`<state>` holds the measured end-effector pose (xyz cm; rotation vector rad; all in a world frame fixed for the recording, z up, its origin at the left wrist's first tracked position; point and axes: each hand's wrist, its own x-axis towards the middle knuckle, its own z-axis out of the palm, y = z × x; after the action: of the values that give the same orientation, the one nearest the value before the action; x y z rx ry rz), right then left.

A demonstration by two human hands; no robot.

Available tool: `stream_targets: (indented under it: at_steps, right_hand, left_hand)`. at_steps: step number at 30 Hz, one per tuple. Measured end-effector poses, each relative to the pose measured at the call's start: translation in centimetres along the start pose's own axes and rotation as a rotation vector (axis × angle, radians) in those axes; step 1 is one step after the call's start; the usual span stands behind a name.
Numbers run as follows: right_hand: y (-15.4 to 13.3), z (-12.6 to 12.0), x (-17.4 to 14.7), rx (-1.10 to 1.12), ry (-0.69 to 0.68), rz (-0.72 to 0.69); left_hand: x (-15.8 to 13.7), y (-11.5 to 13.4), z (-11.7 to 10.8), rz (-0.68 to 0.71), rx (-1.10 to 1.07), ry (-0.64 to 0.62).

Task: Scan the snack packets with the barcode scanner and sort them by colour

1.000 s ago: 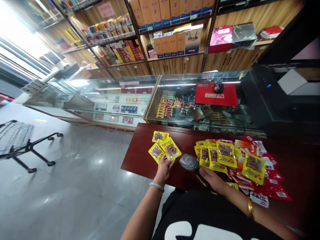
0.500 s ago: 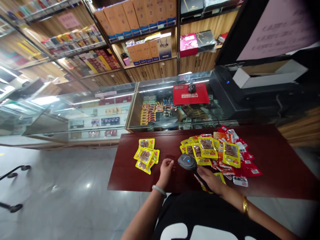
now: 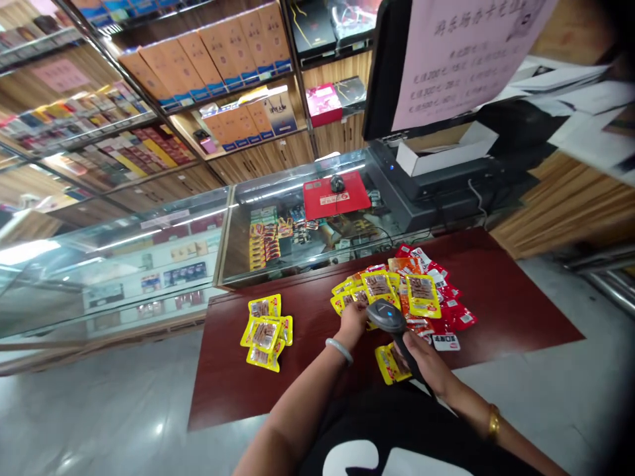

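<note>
My right hand [image 3: 425, 360] grips the handle of a dark grey barcode scanner [image 3: 387, 316], its head over the near edge of a heap of snack packets. At the left side of that heap, my left hand [image 3: 354, 322] has its fingers closed on the edge of a yellow snack packet [image 3: 360, 295]; the fingertips are partly hidden. Other yellow packets [image 3: 378, 285] lie on top of red packets [image 3: 454, 311]. A single yellow packet [image 3: 391, 365] lies beneath the scanner handle. Farther left is a small stack of yellow packets [image 3: 265, 334].
The dark red table [image 3: 223, 370] butts against a glass display counter [image 3: 228, 244]. On the counter are a red mat [image 3: 322, 205] with a mouse [image 3: 337, 184], and a black machine bearing a white open box [image 3: 441, 158]. Shelves of boxes [image 3: 218, 59] stand behind.
My left hand has moved right, from the bare table to the packet heap. The scanner has shifted slightly, showing more of the packet under its handle. The view has turned right.
</note>
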<state>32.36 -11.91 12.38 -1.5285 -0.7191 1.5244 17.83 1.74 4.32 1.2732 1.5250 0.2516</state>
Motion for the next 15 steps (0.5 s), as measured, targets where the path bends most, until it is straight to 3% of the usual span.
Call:
stream_targets:
  at_steps: [5, 10, 15]
  right_hand:
    - [0.6, -2.1, 0.0, -0.08, 0.126, 0.002]
    - [1.0, -2.7, 0.2, -0.027, 0.146, 0.012]
    - [1.0, -2.5, 0.3, 0.014, 0.175, 0.024]
  left_hand:
    - [1.1, 3.6, 0.4, 0.027, 0.253, 0.126]
    - [1.5, 6.2, 1.3, 0.022, 0.551, 0.086]
    - [1.8, 6.7, 2.1, 0.095, 0.732, 0.018]
